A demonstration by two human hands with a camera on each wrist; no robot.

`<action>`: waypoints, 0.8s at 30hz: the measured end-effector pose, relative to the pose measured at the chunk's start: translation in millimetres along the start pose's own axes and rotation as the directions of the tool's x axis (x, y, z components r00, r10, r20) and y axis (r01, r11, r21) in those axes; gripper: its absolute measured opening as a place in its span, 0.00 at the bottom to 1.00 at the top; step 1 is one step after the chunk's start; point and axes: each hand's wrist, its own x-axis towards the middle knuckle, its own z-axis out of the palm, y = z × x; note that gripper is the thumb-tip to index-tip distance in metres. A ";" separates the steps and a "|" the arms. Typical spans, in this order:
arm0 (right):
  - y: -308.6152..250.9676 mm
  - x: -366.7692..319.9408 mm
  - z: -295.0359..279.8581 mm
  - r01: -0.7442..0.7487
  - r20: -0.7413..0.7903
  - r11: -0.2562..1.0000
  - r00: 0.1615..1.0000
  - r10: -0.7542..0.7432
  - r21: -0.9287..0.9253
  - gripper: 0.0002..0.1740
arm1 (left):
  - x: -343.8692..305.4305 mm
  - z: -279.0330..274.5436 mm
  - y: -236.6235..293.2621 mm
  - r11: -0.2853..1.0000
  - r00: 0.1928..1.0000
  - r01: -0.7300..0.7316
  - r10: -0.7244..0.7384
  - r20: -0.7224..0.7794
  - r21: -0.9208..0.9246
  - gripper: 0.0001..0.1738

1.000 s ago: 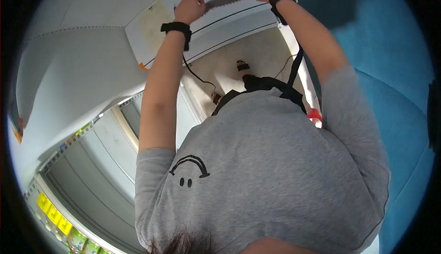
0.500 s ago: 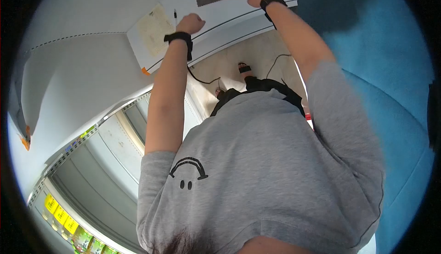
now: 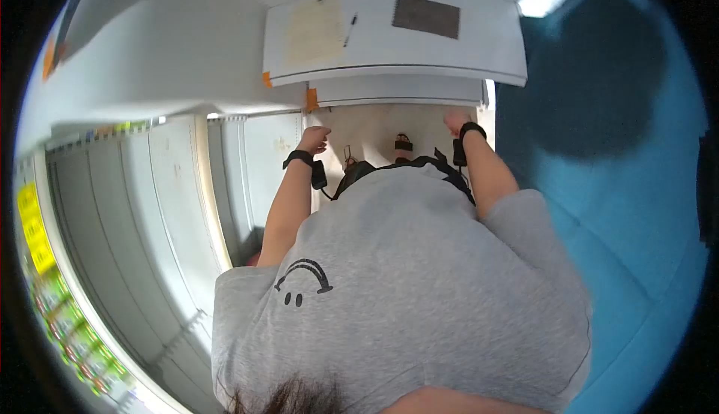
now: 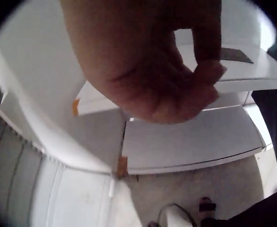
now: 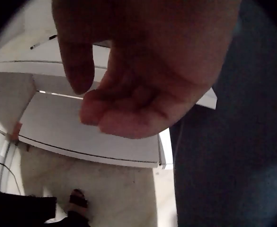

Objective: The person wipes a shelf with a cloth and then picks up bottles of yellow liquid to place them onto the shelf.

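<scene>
A dark grey-brown cloth (image 3: 426, 17) with zigzag edges lies flat on the white tabletop (image 3: 367, 54). To its left is a slim black-and-white pen (image 3: 350, 30). My left hand (image 3: 314, 139) hangs below the table's front edge, its fingers loosely curled around nothing. In the left wrist view the thumb comes close to the fingertips (image 4: 209, 94), with only air inside. Lowered on the other side, my right hand (image 3: 457, 122) is also relaxed and bare. Its palm and bent fingers (image 5: 124, 124) show in the right wrist view.
A beige patch (image 3: 314, 32) covers the table's left part. A lower white shelf (image 3: 397, 92) runs beneath the top. Blue padded material (image 3: 629, 212) stands on the right. White shelving (image 3: 127, 227) with yellow price tags (image 3: 34, 227) and green packages (image 3: 71, 324) is on the left.
The cloth, earlier stretched between both hands, was let go and lies on the tabletop. Both hands have come down and back toward the body, and the view has shifted away from the table.
</scene>
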 end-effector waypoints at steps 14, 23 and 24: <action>-110.4 35.5 41.7 0.492 -0.154 0.607 0.684 -0.713 -0.624 0.04 | -64.4 -60.6 -205.9 0.637 0.902 -0.269 -0.097 -0.420 -0.723 0.13; -222.0 33.4 89.8 0.575 0.352 0.237 0.724 -0.593 -0.783 0.11 | -112.8 -106.9 -280.1 0.460 0.796 -0.382 -0.276 -0.538 -0.801 0.10; -232.8 32.1 97.3 0.578 0.363 0.256 0.738 -0.569 -0.775 0.12 | -111.1 -109.8 -290.5 0.446 0.795 -0.393 -0.274 -0.540 -0.804 0.08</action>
